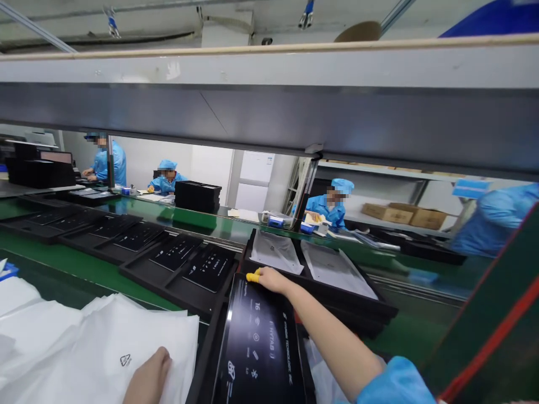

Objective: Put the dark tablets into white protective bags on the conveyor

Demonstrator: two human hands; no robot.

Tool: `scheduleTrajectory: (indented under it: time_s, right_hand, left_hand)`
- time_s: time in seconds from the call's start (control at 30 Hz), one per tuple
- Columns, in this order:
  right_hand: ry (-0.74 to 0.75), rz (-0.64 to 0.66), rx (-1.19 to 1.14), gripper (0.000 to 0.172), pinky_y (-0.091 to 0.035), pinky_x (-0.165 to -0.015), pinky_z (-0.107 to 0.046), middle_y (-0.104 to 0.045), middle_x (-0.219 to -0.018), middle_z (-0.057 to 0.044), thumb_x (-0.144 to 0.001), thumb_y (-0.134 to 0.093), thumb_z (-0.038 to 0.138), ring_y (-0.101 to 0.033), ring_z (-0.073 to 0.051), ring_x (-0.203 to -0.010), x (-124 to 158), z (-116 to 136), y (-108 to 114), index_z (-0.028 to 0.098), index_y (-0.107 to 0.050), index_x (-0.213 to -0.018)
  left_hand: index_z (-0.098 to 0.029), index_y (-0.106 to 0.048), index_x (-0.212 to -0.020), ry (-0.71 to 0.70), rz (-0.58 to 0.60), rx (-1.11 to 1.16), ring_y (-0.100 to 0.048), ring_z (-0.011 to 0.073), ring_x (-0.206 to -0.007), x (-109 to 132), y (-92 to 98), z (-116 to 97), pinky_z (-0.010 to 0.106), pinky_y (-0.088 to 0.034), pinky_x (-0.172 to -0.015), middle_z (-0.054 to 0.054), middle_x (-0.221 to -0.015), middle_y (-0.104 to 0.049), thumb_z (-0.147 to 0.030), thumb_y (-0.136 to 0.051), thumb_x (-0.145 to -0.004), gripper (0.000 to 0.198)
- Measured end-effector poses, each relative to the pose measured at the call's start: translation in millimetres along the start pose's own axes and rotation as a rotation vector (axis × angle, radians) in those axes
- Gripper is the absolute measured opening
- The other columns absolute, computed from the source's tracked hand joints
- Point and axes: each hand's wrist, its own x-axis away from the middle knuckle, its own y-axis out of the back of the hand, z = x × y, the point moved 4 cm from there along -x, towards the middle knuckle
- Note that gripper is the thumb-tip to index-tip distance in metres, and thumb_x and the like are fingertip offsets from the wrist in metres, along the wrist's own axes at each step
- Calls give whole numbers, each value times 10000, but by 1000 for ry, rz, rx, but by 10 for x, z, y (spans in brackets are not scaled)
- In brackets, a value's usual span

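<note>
While the left hand [148,377] lies flat on white bags [105,342], the right hand [269,279] grips a black panel [256,342].

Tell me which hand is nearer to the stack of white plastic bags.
Left. The left hand rests on the stack of white plastic bags; the right hand is off to its right, gripping the black tablet's far edge.
</note>
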Motion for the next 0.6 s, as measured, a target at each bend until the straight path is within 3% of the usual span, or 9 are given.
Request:
scheduleTrajectory:
  time_s: [0.07, 0.13, 0.27, 0.43, 0.53, 0.6]
  right_hand:
    - [17, 17, 12, 181, -378, -609, -235, -642, -797, -57, -810, -506, 237, -534, -121, -658, 134, 109, 206, 126, -648, -824]
    - [60, 19, 26, 179, -347, -585, -233, -639, -797, -48, -780, -528, 264, -525, -133, -667, 318, 233, 411, 140, -654, -814]
    - [157, 39, 52, 262, -324, -562, -229, -596, -709, -10, -730, -595, 421, -490, -129, -641, 762, 512, 713, 166, -642, -765]
    - [213, 126, 144, 236, -306, -513, -215, -581, -676, 8, -664, -676, 380, -471, -112, -591, 1227, 839, 817, 176, -650, -781]
    - [213, 113, 161, 224, -310, -521, -213, -586, -682, 10, -646, -705, 319, -486, -118, -608, 1378, 932, 821, 183, -659, -817]
    - [209, 80, 179, 201, -300, -522, -217, -573, -668, 10, -656, -701, 305, -475, -117, -603, 1443, 959, 823, 180, -659, -807]
  left_hand:
    - [-221, -430, -756, -54, 37, -120, -595, 191, -852, 31, -16, -69, 275, -397, -738, 57, -893, -619, -245, -417, -800, 51]
    - [-213, -464, -736, -100, 29, -152, -592, 207, -883, 27, -22, -78, 293, -398, -750, 71, -916, -621, -215, -399, -795, 88]
    - [-239, -445, -641, -66, -70, 80, -628, 211, -761, -48, 31, 94, 292, -415, -713, 50, -738, -656, -245, -273, -837, 261]
    - [-240, -495, -704, -24, -178, 272, -639, 231, -771, -88, 188, 263, 308, -443, -730, 60, -752, -680, -360, -300, -774, 239]
    - [-229, -504, -710, -22, -244, 367, -619, 235, -722, 4, 411, 181, 322, -461, -707, 51, -687, -640, -451, -337, -712, 278]
    - [-221, -532, -705, -104, -223, 423, -614, 221, -746, 149, 598, 54, 311, -469, -725, 47, -725, -633, -487, -361, -694, 317]
